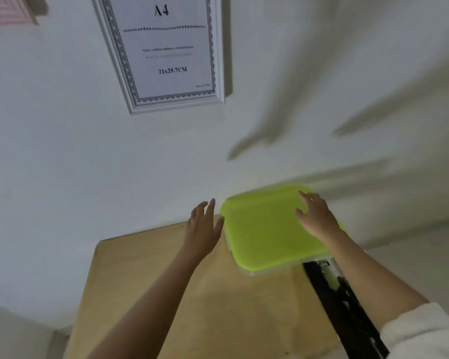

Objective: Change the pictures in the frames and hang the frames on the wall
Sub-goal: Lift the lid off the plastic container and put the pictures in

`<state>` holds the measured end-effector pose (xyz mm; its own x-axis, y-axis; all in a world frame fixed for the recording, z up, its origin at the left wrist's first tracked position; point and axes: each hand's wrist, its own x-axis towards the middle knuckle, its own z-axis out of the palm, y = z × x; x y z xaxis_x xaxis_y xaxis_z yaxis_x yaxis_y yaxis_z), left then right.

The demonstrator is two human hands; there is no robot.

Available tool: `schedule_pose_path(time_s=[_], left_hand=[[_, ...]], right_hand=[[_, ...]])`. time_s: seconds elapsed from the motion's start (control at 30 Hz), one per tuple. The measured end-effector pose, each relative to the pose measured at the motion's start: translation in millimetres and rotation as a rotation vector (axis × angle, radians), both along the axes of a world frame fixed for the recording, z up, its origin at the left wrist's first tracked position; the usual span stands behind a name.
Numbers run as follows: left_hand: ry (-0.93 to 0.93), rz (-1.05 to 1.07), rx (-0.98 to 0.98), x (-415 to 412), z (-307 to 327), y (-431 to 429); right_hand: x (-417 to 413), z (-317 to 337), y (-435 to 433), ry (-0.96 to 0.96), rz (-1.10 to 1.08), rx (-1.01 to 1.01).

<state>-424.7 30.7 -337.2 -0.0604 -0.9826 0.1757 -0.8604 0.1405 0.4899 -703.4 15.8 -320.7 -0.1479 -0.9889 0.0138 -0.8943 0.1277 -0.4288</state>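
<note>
A white ornate frame (166, 51) hangs on the wall above, holding a sheet printed "A4" and "21x29.7CM". The corner of a pink frame (8, 11) shows at the top left. On the wooden table (192, 294) stands a box with a lime-green lid (265, 229). My left hand (204, 229) hovers with straight fingers just left of the lid, holding nothing. My right hand (315, 215) is over the lid's far right part with fingers spread; whether it touches the lid I cannot tell. A black frame (345, 307) lies under my right forearm.
The white wall (62, 164) rises directly behind the table. The table's left edge drops off to the floor at the lower left. The picture is blurred by motion.
</note>
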Motion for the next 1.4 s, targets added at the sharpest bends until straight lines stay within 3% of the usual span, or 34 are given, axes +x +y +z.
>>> schedule_pose_path(time_s=[0.13, 0.3, 0.63, 0.9, 1.1, 1.4], left_hand=[[-0.056, 0.064, 0.21, -44.6, -53.0, 0.1], [0.017, 0.196, 0.312, -93.2, -95.7, -9.9], [0.211, 0.462, 0.251, -122.8, -109.8, -22.1], [0.345, 0.511, 0.161, -120.0, -102.6, -21.9], [0.417, 0.543, 0.104, -66.0, -79.9, 10.0], [0.403, 0.758, 0.115, 119.6, -77.1, 123.7]], right_hand=[[-65.6, -53.2, 0.5, 0.034, -0.043, 0.204], [-116.3, -97.9, -20.7, 0.026, -0.036, 0.294], [-124.4, -128.1, -38.3, -0.209, -0.075, 0.061], [-118.0, -116.7, -32.8, -0.293, -0.14, -0.055], [-59.5, -94.1, -11.5, -0.318, -0.118, -0.134], [136.4, -96.5, 47.4, -0.371, 0.093, -0.06]])
